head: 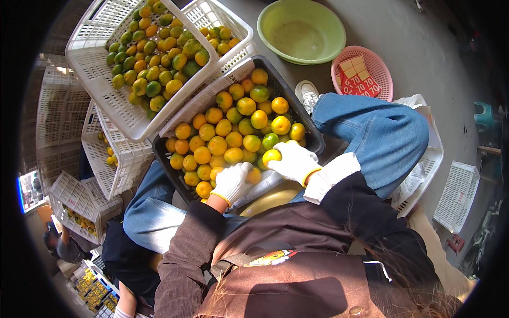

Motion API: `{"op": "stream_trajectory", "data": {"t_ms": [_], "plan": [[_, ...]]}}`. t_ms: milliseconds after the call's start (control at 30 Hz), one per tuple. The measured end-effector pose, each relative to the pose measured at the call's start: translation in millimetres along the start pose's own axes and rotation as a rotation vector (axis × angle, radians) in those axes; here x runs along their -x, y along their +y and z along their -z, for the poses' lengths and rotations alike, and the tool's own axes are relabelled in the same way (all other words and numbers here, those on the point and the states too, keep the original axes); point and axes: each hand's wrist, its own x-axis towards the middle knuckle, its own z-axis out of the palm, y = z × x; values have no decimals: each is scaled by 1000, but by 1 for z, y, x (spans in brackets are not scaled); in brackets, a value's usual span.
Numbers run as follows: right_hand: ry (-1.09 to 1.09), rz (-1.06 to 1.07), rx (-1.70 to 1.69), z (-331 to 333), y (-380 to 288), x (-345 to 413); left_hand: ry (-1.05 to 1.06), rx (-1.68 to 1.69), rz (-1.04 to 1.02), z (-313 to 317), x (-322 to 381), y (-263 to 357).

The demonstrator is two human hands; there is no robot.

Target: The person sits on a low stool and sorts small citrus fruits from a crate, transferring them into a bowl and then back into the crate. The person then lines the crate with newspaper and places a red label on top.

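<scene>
A black plastic crate (317,135) filled with orange, yellow and green-tinged mandarins (217,146) sits tilted between my knees. Newspaper (260,187) lines its near and far sides. My right hand (296,161), in a white knit glove with a yellow cuff edge, grips a yellow-orange mandarin (271,157) above the crate's near right part. At the near edge, my left hand (234,181), gloved the same way, has its fingers around another orange mandarin (253,175); they partly hide it.
A white plastic crate (89,79) of greener mandarins leans over the far left side, with another white crate (238,24) behind it. Ahead stand a green basin (302,35) and a pink basket (383,75) holding printed red sheets (360,81). A person (67,244) is at far left.
</scene>
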Motion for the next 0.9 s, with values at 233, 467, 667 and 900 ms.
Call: {"op": "stream_trajectory", "data": {"t_ms": [233, 467, 667, 900], "plan": [[39, 217, 242, -47, -17, -40, 113, 27, 15, 0, 14, 1], [55, 292, 171, -49, -5, -55, 123, -8, -36, 4, 14, 3], [144, 387, 289, -55, -8, -44, 125, 78, -25, 17, 12, -6], [220, 340, 278, -63, -5, -37, 283, -85, 138, 26, -3, -22]]}}
